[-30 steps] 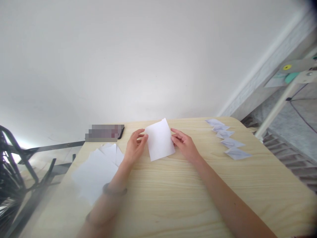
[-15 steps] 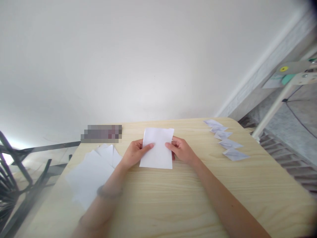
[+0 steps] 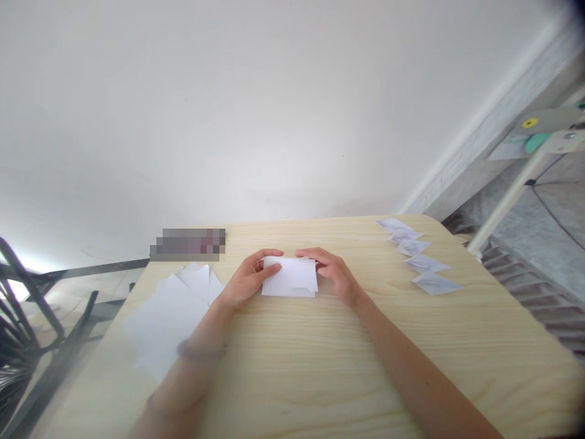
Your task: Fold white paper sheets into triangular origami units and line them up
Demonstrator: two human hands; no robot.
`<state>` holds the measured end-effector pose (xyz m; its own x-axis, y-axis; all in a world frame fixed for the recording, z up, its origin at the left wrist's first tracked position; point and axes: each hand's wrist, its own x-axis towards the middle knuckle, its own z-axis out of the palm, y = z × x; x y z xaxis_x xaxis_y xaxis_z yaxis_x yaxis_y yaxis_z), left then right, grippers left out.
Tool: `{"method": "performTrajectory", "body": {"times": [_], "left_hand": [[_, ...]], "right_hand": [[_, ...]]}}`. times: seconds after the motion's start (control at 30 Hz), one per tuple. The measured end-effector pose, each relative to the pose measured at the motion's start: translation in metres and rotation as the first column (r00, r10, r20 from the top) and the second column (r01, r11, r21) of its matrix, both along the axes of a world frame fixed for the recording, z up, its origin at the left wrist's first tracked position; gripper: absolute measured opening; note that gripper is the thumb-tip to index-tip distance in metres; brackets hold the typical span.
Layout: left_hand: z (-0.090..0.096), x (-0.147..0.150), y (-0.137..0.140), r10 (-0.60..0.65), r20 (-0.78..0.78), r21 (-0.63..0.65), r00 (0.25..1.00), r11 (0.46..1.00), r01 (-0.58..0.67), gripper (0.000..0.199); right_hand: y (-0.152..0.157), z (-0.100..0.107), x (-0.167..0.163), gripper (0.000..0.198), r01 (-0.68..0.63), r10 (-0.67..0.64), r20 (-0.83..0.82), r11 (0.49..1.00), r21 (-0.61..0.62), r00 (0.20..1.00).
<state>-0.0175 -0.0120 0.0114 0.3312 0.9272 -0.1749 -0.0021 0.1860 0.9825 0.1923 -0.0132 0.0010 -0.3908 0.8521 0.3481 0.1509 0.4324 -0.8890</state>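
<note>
A white sheet of paper (image 3: 292,277) is bent double near the middle of the table, its upper half brought down toward me over the lower part. The near edges do not quite line up; a strip of the under layer shows. My left hand (image 3: 249,277) grips the left side, thumb on the face and fingers behind the top edge. At the right side, my right hand (image 3: 336,274) has its fingers curled along the top edge and its thumb by the right edge.
Loose white sheets (image 3: 169,317) lie fanned out on the left of the wooden table (image 3: 301,378). Several folded paper planes (image 3: 434,283) stand in a row on the right. A blurred-out item (image 3: 189,245) lies at the back left, before the white wall (image 3: 283,110).
The sheet's top has been folded down toward me, so it now looks about half as tall. My right thumb has left the paper's face, and the right fingers have moved to the top edge.
</note>
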Motion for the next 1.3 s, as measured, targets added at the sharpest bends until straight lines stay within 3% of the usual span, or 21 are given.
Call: {"method": "performTrajectory", "body": {"times": [0.1, 0.2, 0.3, 0.5, 1.3], "left_hand": [[-0.001, 0.002, -0.001, 0.012, -0.004, 0.064, 1.000, 0.998, -0.012, 0.033], [-0.001, 0.005, -0.002, 0.027, -0.005, 0.081, 1.000, 0.996, -0.026, 0.031], [0.000, 0.008, -0.003, 0.066, -0.046, 0.070, 0.997, 0.996, -0.062, 0.032], [-0.003, 0.012, -0.003, 0.168, -0.084, 0.064, 0.982, 0.985, -0.163, 0.036], [-0.007, 0.012, -0.002, 0.219, -0.045, 0.009, 0.975, 0.976, -0.219, 0.033]], "right_hand": [[-0.001, -0.003, -0.004, 0.041, 0.093, -0.097, -0.027, 0.985, -0.143, 0.995], [-0.003, -0.004, -0.010, 0.032, 0.231, -0.215, 0.145, 0.967, -0.104, 0.966], [-0.004, -0.004, -0.014, 0.027, 0.291, -0.271, 0.209, 0.954, -0.070, 0.940], [-0.003, -0.006, -0.014, 0.026, 0.287, -0.266, 0.187, 0.953, -0.095, 0.946], [-0.001, -0.008, -0.011, 0.023, 0.168, -0.144, 0.123, 0.963, -0.212, 0.982]]}}
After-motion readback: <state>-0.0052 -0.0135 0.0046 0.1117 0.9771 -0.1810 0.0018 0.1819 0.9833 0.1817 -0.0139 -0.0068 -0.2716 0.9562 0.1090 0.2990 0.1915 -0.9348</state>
